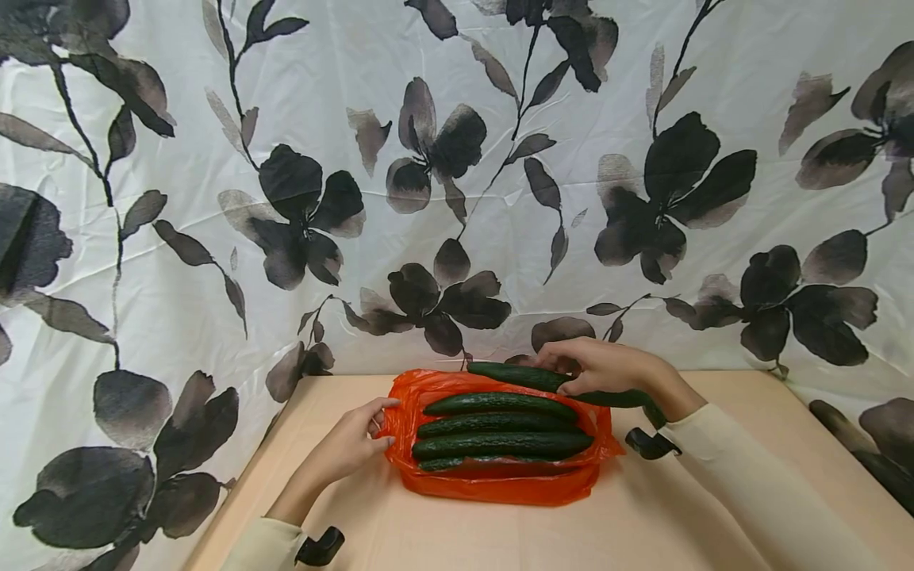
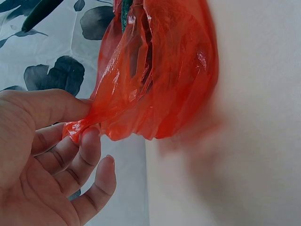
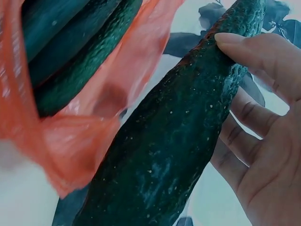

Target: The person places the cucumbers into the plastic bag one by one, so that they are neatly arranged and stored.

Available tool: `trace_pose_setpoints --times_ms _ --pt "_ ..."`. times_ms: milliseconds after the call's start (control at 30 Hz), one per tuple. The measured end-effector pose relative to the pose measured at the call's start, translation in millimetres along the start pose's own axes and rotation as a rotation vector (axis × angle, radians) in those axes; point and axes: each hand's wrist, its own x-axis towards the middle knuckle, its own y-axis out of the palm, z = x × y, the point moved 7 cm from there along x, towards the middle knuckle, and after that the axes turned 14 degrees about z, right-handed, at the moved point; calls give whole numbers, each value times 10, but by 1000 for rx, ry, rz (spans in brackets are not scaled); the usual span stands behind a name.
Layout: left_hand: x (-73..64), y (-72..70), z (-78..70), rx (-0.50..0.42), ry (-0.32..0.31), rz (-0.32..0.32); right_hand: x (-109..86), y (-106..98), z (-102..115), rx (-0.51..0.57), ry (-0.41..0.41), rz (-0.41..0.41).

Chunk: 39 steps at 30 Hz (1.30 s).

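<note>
My right hand [image 1: 607, 366] grips a long dark green cucumber [image 1: 517, 375] above the far edge of a red plastic bag [image 1: 500, 488]. Thumb and fingers wrap the cucumber [image 3: 160, 141] in the right wrist view. Inside the spread bag several more cucumbers [image 1: 503, 444] lie side by side, running left to right; the nearest is partly covered by the plastic. At the bag's left end my left hand [image 1: 355, 436] pinches a gathered corner of the plastic [image 2: 77, 129] between thumb and fingers, with the little finger standing away from it.
The bag lies on a pale wooden-coloured table [image 1: 528, 539]. Behind the table hangs a white cloth [image 1: 528, 262] printed with dark flowers, close to the table's far edge. A black strap end [image 1: 321, 547] sticks out at each wrist.
</note>
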Motion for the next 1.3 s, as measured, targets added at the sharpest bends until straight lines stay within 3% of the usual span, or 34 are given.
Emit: trace_pose_setpoints --times_ms 733,1300 --pt "0 11 3 1 -17 -4 521 105 152 -58 -87 35" --pt "15 11 15 8 -34 -13 796 296 86 -51 -57 87"
